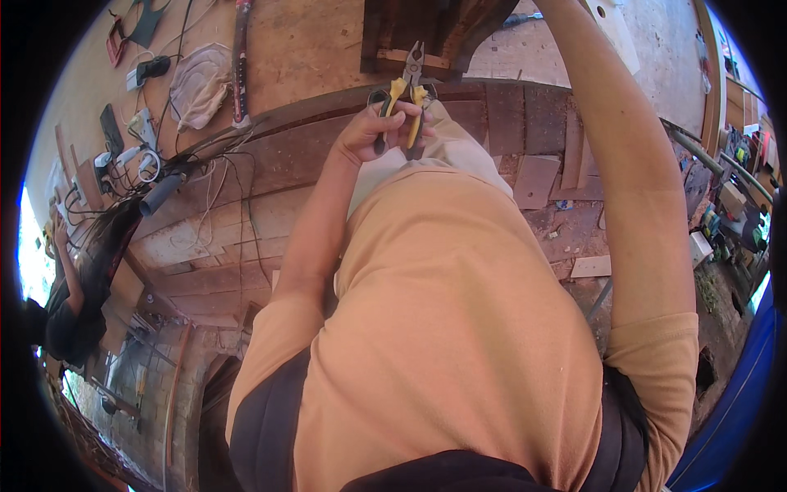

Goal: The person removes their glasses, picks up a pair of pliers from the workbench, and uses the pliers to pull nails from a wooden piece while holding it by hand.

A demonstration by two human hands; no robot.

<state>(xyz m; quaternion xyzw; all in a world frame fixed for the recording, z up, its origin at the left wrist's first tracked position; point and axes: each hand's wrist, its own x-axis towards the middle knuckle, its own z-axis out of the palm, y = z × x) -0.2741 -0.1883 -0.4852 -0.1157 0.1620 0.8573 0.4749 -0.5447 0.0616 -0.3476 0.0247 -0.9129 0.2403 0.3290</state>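
My left hand (370, 133) is wrapped round the yellow-and-black handles of combination pliers (397, 88). The pliers' metal jaws point away from me, slightly parted, over the near edge of a dark wooden piece (393, 25). Whether the jaws touch that wood I cannot tell. My right forearm (607, 90) stretches forward on the right, beyond the dark piece, and the hand itself lies past the top edge of the picture. Near that forearm is a dark screwdriver-like tool (520, 20).
On the bench top (303, 49) at left lie a long level-like bar (240, 66), a crumpled cloth bag (199, 86), chargers and tangled cables (143, 127). Wood offcuts (537, 176) and debris cover the area below the bench. Another person's arm (70, 271) shows at far left.
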